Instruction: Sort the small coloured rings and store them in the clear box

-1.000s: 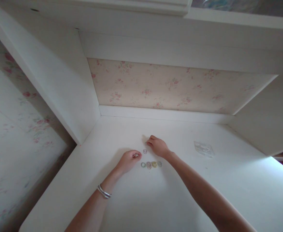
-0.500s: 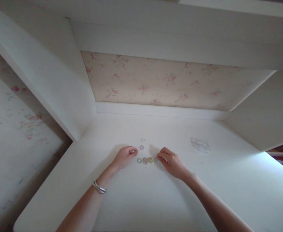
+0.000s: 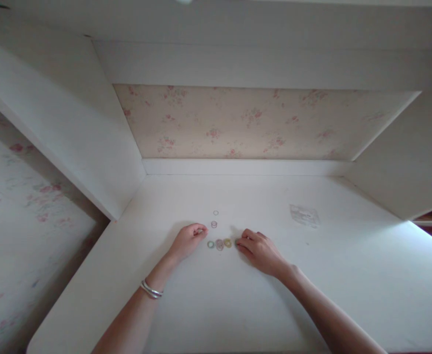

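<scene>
White surface beneath your hands, a tabletop [image 3: 201,307], gives the thin rings little to stop them sliding, I'd judge. Your right hand [image 3: 263,253] curls low at the end of the row, fingertips over or against the grey-green rings [image 3: 236,242]; the view is poor there, so I cannot tell whether you grip one. Because those fingers hide most of them, you could catch two at once, or press an edge and flick one away.

Just beside lie the yellow rings [image 3: 228,243], then the pink rings [image 3: 219,244] and the green rings [image 3: 208,245]. The spacing is tight, so a small sideways drag of your fingertips could mix the colours.

Your left hand [image 3: 186,242] has thumb and forefinger drawn close together; whether anything is between them I cannot tell. It sits near the overlapping pair of rings [image 3: 214,224], and a forward nudge could push them towards the single ring [image 3: 216,215] beyond. Those outlines are faint against the white, easy to brush unnoticed.

The clear bag [image 3: 304,216] lies flat, well apart on your right; a wide swing of that arm could shift it.
</scene>
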